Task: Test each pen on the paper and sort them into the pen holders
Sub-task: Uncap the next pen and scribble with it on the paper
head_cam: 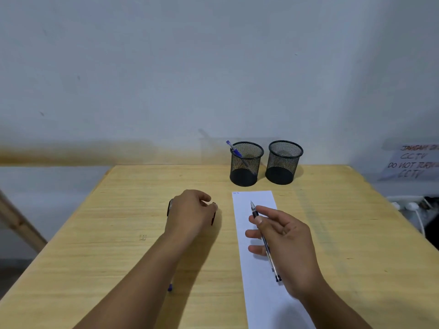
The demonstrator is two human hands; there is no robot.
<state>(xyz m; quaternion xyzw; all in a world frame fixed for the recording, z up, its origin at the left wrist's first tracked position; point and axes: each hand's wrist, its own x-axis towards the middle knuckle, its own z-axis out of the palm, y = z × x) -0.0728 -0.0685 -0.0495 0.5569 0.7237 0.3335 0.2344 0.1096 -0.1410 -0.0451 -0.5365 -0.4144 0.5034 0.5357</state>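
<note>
Right hand (282, 236) pinches a black pen (264, 238), tip raised over the paper strip (259, 305) — left hand (190, 212) curls over pens (213, 218) mid-bench (95, 233).

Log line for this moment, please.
right hand: holds pen over paper | left hand: on table pens | left holder: one blue pen | right holder: none visible

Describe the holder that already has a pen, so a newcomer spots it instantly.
At the far edge of the wooden table, beyond the paper strip, stand two black mesh holders. Take the left holder: unlike its neighbour, a blue pen leans out of it.
</note>
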